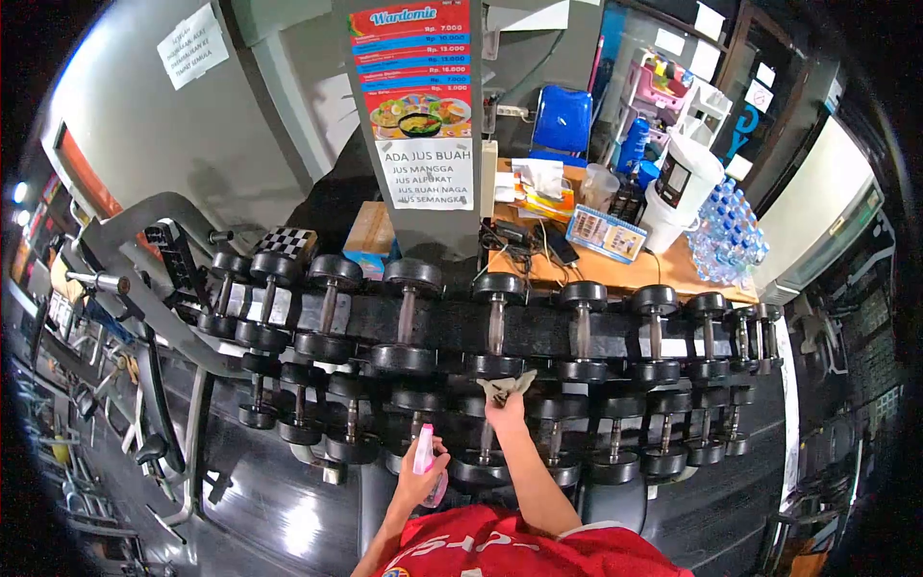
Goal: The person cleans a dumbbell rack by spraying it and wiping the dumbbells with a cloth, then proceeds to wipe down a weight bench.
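Note:
My left hand (420, 469) is wrapped round a pink and white spray bottle (425, 450), held upright in front of the lower row of dumbbells. Held in my right hand (505, 412) is a pale crumpled cloth (504, 387), at the near end of a black dumbbell (497, 325) on the upper row. The cloth partly hides my fingertips. Black dumbbells with metal handles stand side by side on two tiers of a rack (452, 333).
Behind the rack, a wooden table (707, 273) bears a white bucket (685, 178), a calendar and cables. Packed water bottles (728, 236) stand at its right. A grey pillar (437, 231) carries a menu poster. Gym machine frames (144, 279) stand at the left.

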`<state>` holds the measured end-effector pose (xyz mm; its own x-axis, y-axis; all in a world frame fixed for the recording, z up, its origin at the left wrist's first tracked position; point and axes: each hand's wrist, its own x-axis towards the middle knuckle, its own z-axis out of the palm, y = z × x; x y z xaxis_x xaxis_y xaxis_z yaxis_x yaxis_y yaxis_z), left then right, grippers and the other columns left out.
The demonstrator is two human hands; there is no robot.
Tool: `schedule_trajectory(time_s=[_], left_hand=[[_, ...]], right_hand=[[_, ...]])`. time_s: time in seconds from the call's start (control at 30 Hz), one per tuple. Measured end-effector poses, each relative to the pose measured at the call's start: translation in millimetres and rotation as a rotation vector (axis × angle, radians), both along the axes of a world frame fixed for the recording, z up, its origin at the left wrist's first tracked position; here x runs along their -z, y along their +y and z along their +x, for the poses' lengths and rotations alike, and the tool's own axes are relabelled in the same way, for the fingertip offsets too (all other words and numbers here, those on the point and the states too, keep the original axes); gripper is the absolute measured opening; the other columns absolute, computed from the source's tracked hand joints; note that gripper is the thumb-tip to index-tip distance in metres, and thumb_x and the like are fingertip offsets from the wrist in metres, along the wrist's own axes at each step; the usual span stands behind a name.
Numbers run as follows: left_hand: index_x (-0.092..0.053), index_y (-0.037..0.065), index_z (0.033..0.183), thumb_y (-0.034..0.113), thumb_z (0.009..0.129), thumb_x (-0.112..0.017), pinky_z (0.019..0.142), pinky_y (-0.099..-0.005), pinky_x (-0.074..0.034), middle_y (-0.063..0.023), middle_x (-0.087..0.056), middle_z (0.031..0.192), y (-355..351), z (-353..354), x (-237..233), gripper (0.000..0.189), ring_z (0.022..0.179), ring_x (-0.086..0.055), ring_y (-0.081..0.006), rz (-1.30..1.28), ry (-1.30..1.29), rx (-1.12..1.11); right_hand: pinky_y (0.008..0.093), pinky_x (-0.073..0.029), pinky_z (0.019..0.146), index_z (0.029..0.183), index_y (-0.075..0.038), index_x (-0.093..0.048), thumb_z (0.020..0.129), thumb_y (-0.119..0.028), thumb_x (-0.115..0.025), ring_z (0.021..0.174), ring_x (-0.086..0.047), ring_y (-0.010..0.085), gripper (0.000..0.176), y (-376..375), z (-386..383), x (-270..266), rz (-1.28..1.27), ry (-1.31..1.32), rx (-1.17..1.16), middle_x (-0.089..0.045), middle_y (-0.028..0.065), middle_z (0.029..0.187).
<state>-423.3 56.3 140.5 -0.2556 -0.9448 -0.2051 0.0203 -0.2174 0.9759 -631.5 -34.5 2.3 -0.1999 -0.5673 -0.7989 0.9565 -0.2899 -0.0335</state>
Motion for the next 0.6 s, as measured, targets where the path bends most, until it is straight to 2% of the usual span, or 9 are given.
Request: schedule_trajectory(time_s=[0.07, 0.1, 0.2, 0.23, 0.33, 0.37, 0.43, 0.53, 0.6], left_hand=[[-0.052, 0.002, 0.111, 0.001, 0.081, -0.065, 0.058, -0.0237, -0.047, -0.0040, -0.060, 0.086, -5, -3, 1, 0.032, 0.065, -0.056, -0.0086, 0.015, -0.045, -0.001], [-0.052, 0.001, 0.111, 0.001, 0.081, -0.065, 0.059, -0.0234, -0.047, -0.0041, -0.060, 0.086, -7, -3, 1, 0.033, 0.065, -0.056, -0.0084, 0.025, -0.083, -0.001], [-0.053, 0.001, 0.110, 0.001, 0.081, -0.065, 0.059, -0.0230, -0.047, -0.0043, -0.061, 0.088, -13, -5, 4, 0.031, 0.066, -0.057, -0.0082, 0.023, 0.013, -0.032], [-0.053, 0.001, 0.110, 0.001, 0.081, -0.065, 0.059, -0.0230, -0.047, -0.0043, -0.061, 0.088, -16, -4, 4, 0.031, 0.066, -0.057, -0.0082, 0.027, 0.013, -0.031], [-0.054, 0.001, 0.110, 0.002, 0.081, -0.066, 0.060, -0.0233, -0.047, -0.0045, -0.061, 0.090, -25, 0, 7, 0.031, 0.066, -0.057, -0.0084, 0.044, -0.011, -0.013], [-0.054, 0.001, 0.110, 0.003, 0.081, -0.066, 0.060, -0.0241, -0.047, -0.0047, -0.061, 0.090, -28, 1, 8, 0.032, 0.066, -0.058, -0.0091, 0.023, -0.029, -0.010], [-0.053, 0.001, 0.112, 0.006, 0.079, -0.069, 0.062, -0.0263, -0.047, -0.0058, -0.060, 0.093, -33, 4, 18, 0.037, 0.069, -0.057, -0.0111, -0.028, -0.116, 0.005], [-0.054, 0.001, 0.113, 0.006, 0.077, -0.071, 0.066, -0.0265, -0.047, -0.0068, -0.055, 0.100, -40, 6, 13, 0.040, 0.071, -0.055, -0.0115, -0.090, -0.159, -0.006], [-0.053, 0.002, 0.114, 0.006, 0.076, -0.072, 0.067, -0.0266, -0.047, -0.0068, -0.052, 0.102, -44, 9, 5, 0.042, 0.072, -0.053, -0.0117, -0.095, -0.171, 0.005]], right_hand=[[0.0357, -0.054, 0.084, 0.107, -0.011, -0.058, 0.095, -0.013, -0.041, 0.093, -0.062, 0.0239, 0.022, 22, 12, -29, -0.285, 0.132, 0.053, -0.063, 0.0044, 0.104], [0.0367, -0.053, 0.085, 0.110, -0.012, -0.058, 0.095, -0.018, -0.039, 0.097, -0.062, 0.0240, 0.025, 34, 17, -46, -0.263, 0.159, -0.085, -0.063, 0.0060, 0.107], [0.0375, -0.052, 0.087, 0.112, -0.011, -0.058, 0.096, -0.026, -0.036, 0.101, -0.062, 0.0246, 0.031, 58, 26, -95, -0.205, 0.102, -0.189, -0.062, 0.0073, 0.111], [0.0385, -0.052, 0.089, 0.112, -0.012, -0.058, 0.095, -0.032, -0.033, 0.104, -0.061, 0.0259, 0.037, 57, 25, -65, -0.116, 0.063, -0.240, -0.063, 0.0069, 0.113], [0.0399, -0.052, 0.088, 0.110, -0.012, -0.059, 0.095, -0.031, -0.034, 0.102, -0.061, 0.0261, 0.035, 38, 23, -17, 0.064, -0.064, -0.282, -0.064, 0.0068, 0.110], [0.0402, -0.052, 0.086, 0.108, -0.012, -0.061, 0.095, -0.032, -0.036, 0.101, -0.062, 0.0254, 0.034, 31, 18, 21, -0.059, -0.109, -0.295, -0.064, 0.0067, 0.109], [0.0403, -0.053, 0.083, 0.105, -0.011, -0.062, 0.096, -0.025, -0.039, 0.097, -0.063, 0.0250, 0.028, 7, 17, 32, -0.149, -0.126, -0.157, -0.065, 0.0066, 0.106], [0.0389, -0.054, 0.082, 0.103, -0.008, -0.062, 0.095, -0.018, -0.043, 0.094, -0.064, 0.0252, 0.023, -14, 18, -6, -0.118, -0.185, -0.068, -0.066, 0.0072, 0.103], [0.0384, -0.053, 0.091, 0.117, -0.004, -0.055, 0.097, -0.021, -0.044, 0.103, -0.061, 0.0259, 0.029, -12, 20, -27, -0.012, 0.030, -0.147, -0.061, 0.0102, 0.114]])
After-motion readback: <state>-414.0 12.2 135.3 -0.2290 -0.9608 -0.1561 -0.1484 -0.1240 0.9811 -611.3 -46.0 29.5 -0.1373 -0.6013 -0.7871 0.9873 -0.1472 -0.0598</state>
